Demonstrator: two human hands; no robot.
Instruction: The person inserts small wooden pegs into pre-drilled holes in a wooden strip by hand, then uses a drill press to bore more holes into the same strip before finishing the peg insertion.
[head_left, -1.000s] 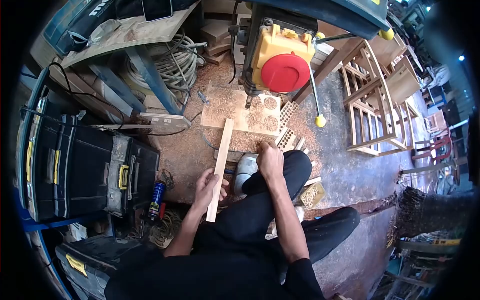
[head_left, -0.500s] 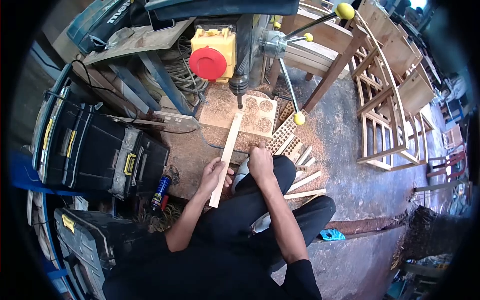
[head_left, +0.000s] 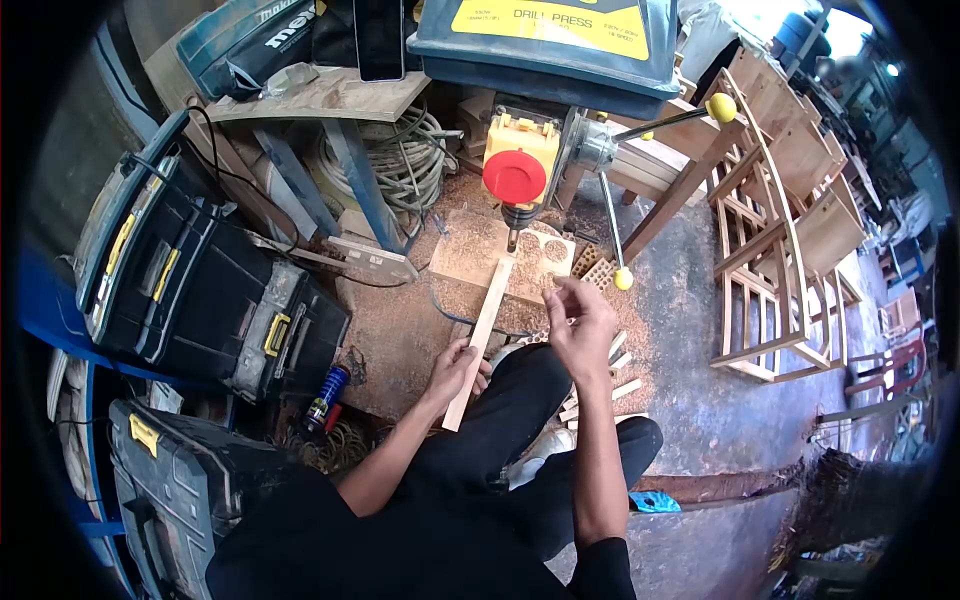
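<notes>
My left hand (head_left: 456, 368) grips the near end of a long pale wooden strip (head_left: 488, 318). The strip's far end lies on a sawdust-covered board (head_left: 470, 255) right under the chuck (head_left: 517, 220) of a drill press (head_left: 545, 40). My right hand (head_left: 582, 322) is raised above my knee with fingers apart and nothing in it. It is just below the yellow ball (head_left: 623, 279) of a feed lever. A yellow switch box with a red button (head_left: 514, 174) sits above the chuck.
Black toolboxes (head_left: 190, 290) stand at the left, with a blue spray can (head_left: 327, 392) on the floor beside them. Short wooden pieces (head_left: 622, 378) lie right of my legs. Wooden chair frames (head_left: 780, 230) stand at the right. Coiled cable (head_left: 400, 150) is behind the press.
My right hand lifted off the sawdust-covered floor near the board and now hovers open near the lever. My left hand still holds the strip under the chuck. The view shifted.
</notes>
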